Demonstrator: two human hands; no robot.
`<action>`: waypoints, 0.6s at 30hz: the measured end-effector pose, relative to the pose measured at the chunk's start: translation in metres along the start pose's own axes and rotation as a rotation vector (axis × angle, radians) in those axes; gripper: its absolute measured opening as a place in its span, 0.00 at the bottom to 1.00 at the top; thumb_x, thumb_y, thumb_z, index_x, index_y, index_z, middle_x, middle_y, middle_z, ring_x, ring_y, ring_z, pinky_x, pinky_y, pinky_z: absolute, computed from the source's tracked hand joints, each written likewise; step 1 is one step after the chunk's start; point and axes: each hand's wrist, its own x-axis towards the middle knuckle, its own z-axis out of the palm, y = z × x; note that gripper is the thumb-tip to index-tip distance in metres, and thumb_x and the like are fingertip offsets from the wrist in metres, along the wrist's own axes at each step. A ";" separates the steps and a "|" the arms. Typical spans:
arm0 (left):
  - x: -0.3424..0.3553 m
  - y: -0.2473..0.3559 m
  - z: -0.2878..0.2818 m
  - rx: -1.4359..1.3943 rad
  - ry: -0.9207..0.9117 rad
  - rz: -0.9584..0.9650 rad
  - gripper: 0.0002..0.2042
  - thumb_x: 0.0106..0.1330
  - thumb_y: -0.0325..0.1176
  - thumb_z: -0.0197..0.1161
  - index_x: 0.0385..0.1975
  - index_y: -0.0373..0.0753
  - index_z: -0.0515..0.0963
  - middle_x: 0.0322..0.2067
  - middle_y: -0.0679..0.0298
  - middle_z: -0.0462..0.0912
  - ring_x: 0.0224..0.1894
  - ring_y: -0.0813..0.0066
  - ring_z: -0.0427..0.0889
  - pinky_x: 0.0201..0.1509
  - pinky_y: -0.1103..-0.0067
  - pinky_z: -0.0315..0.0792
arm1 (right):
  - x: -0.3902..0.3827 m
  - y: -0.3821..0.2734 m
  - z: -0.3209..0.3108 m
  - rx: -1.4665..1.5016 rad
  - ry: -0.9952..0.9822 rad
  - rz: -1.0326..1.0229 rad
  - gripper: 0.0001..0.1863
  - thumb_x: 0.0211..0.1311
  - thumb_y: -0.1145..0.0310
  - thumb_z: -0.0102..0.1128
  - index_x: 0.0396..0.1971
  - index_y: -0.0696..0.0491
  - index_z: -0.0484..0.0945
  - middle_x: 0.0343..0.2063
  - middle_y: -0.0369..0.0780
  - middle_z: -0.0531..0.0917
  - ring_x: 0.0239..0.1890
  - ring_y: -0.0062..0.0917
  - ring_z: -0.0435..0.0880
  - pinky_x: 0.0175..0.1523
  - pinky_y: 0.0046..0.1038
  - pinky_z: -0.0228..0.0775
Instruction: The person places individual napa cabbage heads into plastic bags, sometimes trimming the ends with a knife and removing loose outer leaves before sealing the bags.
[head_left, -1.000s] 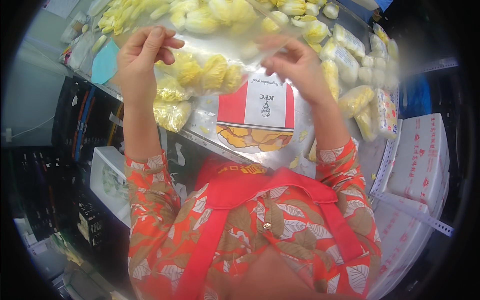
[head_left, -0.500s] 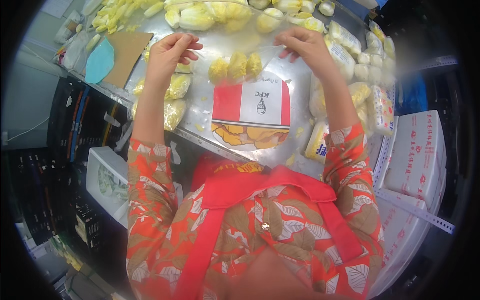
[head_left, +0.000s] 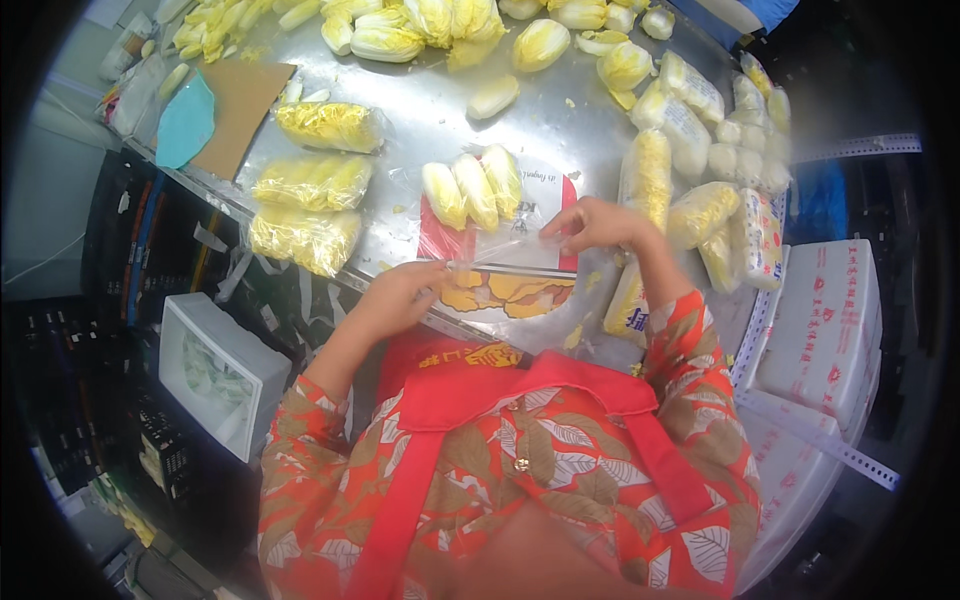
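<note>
Cabbage hearts, three pale yellow ones lying side by side over a printed red-and-white sheet on a metal table. Left hand pinched closed on the near edge of clear plastic film; right hand likewise pinched on it, farther right; film over or under the cabbage hearts, hard to tell through the shine. Wrapped cabbage packs at left; loose cabbages along the far side.
</note>
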 end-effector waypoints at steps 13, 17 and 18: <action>0.017 0.055 -0.007 0.199 0.115 -0.104 0.22 0.44 0.39 0.72 0.38 0.41 0.74 0.41 0.59 0.74 0.49 0.58 0.72 0.52 0.67 0.63 | 0.192 0.012 -0.077 -1.034 0.631 -0.213 0.30 0.43 0.72 0.61 0.53 0.46 0.72 0.50 0.43 0.74 0.54 0.40 0.70 0.59 0.34 0.61; 0.024 0.052 0.033 0.359 0.180 -0.057 0.22 0.42 0.36 0.72 0.38 0.41 0.72 0.46 0.58 0.70 0.57 0.56 0.66 0.61 0.59 0.55 | 0.177 0.000 -0.073 -0.796 0.603 -0.082 0.26 0.43 0.66 0.60 0.49 0.47 0.75 0.49 0.44 0.74 0.53 0.39 0.72 0.55 0.36 0.64; 0.025 0.041 0.047 0.426 0.212 -0.052 0.17 0.45 0.31 0.68 0.37 0.41 0.73 0.45 0.57 0.71 0.59 0.55 0.65 0.63 0.55 0.52 | 0.167 0.001 -0.070 -0.698 0.624 -0.054 0.25 0.44 0.65 0.60 0.48 0.47 0.75 0.49 0.44 0.75 0.52 0.39 0.72 0.54 0.37 0.64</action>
